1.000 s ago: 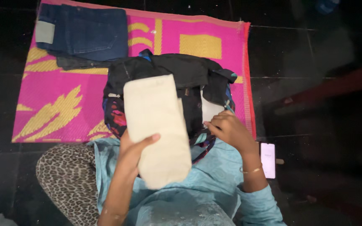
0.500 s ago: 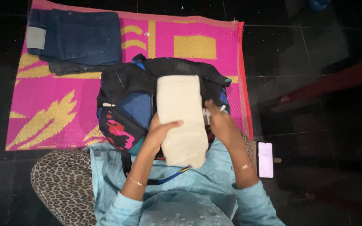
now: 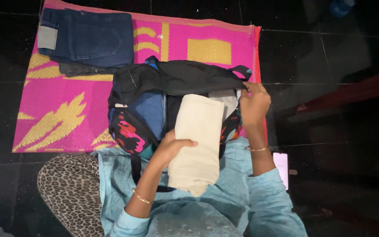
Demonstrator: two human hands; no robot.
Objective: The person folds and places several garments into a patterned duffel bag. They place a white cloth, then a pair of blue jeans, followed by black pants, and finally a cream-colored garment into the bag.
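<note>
Dark tiled floor carried a pink mat. Left hand gripped a folded cream cloth, long axis running toward the open backpack at the mat's near edge. Right hand pinched the backpack's rim.

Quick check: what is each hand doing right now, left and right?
Left hand: closed on the folded cream cloth, its far end at the backpack opening.
Right hand: closed on the backpack's edge.
</note>
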